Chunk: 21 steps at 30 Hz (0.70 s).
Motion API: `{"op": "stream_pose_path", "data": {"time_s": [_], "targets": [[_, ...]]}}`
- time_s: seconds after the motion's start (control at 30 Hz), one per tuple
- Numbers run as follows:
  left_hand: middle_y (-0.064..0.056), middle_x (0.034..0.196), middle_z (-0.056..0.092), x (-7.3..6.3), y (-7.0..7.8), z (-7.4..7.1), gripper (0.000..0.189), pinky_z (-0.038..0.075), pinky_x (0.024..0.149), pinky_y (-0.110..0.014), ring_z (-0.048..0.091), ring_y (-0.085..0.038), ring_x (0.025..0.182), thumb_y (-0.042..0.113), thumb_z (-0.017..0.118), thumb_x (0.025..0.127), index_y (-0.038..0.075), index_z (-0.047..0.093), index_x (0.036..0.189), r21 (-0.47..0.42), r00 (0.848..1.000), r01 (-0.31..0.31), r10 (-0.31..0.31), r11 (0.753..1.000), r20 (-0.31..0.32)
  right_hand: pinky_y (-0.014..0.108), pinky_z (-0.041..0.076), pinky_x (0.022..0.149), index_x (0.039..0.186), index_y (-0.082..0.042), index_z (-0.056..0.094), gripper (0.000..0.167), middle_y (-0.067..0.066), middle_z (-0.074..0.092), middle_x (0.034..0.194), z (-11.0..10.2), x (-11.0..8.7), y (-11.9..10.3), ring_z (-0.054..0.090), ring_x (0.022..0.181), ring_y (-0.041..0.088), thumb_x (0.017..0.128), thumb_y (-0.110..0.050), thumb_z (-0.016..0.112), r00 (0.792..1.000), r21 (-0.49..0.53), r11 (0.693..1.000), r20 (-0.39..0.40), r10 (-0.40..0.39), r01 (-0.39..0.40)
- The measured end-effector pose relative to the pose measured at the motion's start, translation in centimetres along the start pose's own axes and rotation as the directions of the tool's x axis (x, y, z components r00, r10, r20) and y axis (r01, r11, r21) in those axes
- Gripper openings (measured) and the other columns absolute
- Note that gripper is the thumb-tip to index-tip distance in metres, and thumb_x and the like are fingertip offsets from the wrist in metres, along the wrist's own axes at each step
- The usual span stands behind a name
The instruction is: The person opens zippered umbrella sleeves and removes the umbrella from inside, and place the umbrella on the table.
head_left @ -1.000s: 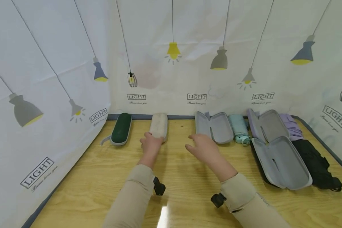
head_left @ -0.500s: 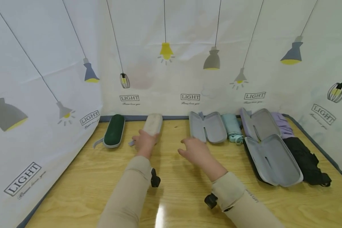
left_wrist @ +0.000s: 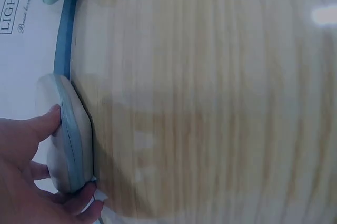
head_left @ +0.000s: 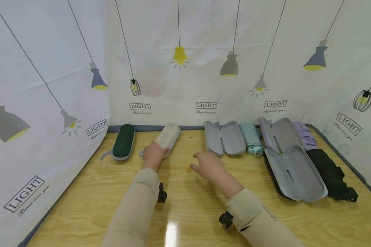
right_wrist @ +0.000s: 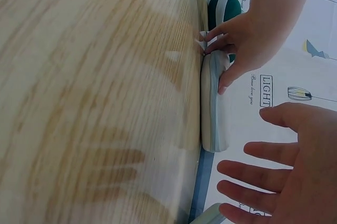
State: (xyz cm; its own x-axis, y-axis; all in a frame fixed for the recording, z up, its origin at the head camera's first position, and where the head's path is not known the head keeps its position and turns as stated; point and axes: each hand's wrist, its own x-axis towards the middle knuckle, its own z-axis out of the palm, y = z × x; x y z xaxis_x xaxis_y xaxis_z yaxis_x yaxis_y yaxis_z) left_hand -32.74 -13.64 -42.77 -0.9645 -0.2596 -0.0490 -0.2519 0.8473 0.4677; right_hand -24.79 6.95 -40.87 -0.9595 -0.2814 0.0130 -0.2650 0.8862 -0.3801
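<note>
Both sleeves (head_left: 131, 206) are beige (dark lettering (head_left: 270, 214) marks the right), with black devices (head_left: 226, 220) at their cuffs (head_left: 245, 207).

L grip (head_left: 154, 153) covers pt of the cream case's (head_left: 169, 134) near end in head view, & in L wrist view it's chopped by the L + bottom edges! R wrist view: green case (right_wrist: 233, 5) partly blocked behind L grip; R grip (right_wrist: 305, 166) runs off R + bottom, w/ a pale obj. (right_wrist: 209, 215) by its lowest fingertip cut off too. Sleeve print (head_left: 270, 214) behind R grip: too tiny to read fully.
</note>
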Motion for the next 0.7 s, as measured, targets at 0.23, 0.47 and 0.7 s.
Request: {"op": "stream_pose_path", "data": {"time_s": [0.23,0.47,0.7], "targets": [[-0.027,0.127,0.056,0.4,-1.7,-0.5,0.069,0.042,0.098,-0.05,0.052,-0.042,0.117,0.037,0.071,0.089,-0.008,0.045,0.135,0.033,0.989,-0.138,0.136,0.99,0.067,0.043,0.052,0.084,0.128,-0.007,0.062,0.043,0.012,0.065,0.121,0.0,-0.2,-0.1,0.064,0.104,0.029,0.096,-0.035,0.063,1.0,-0.006,1.0,0.003,-0.005,0.005],[-0.029,0.137,0.048,0.5,-2.7,-0.6,0.081,0.037,0.104,-0.052,0.047,-0.043,0.124,0.04,0.069,0.09,-0.007,0.034,0.146,0.049,0.978,-0.16,0.152,0.986,0.145,0.044,0.05,0.089,0.13,-0.007,0.061,0.044,0.011,0.064,0.123,0.0,-0.4,0.1,0.061,0.109,0.029,0.096,-0.036,0.062,1.0,-0.004,1.0,0.025,-0.01,0.01],[-0.029,0.131,0.053,-0.1,-3.2,-1.3,0.078,0.04,0.1,-0.052,0.051,-0.042,0.119,0.04,0.069,0.091,-0.009,0.036,0.143,0.107,0.956,-0.245,0.221,0.964,0.193,0.046,0.047,0.094,0.131,-0.006,0.06,0.044,0.012,0.062,0.126,-0.5,-0.2,0.7,0.058,0.114,0.031,0.097,-0.034,0.061,1.0,0.042,0.999,0.029,0.007,-0.008]]}}
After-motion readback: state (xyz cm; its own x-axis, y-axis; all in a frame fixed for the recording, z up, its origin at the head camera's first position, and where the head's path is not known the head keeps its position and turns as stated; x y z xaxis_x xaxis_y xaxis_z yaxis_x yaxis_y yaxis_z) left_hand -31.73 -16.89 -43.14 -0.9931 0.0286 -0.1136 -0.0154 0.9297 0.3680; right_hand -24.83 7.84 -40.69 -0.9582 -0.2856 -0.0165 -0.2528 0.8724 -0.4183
